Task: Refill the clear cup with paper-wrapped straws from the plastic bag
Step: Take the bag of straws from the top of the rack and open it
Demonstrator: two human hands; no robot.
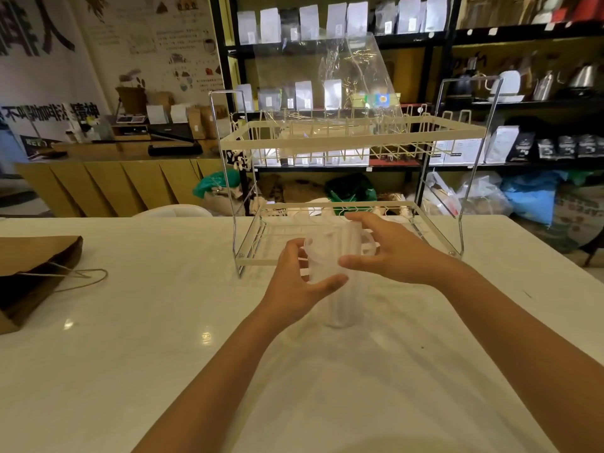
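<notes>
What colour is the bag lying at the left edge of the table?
Brown kraft paper bag with a twine handle, dark inside its open mouth; seen in the head view.

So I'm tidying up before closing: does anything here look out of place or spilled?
Nothing is spilled. The oddest thing is the clear plastic bag, which stands crumpled on the rack's top tier. A brown paper bag lies flat on the table's left edge.

On the table, a two-tier rack stands at the far middle. A plastic bag rests upright on its upper tier. Just before the rack stands the clear cup, between the left hand and right hand. A paper bag lies far left.
</notes>
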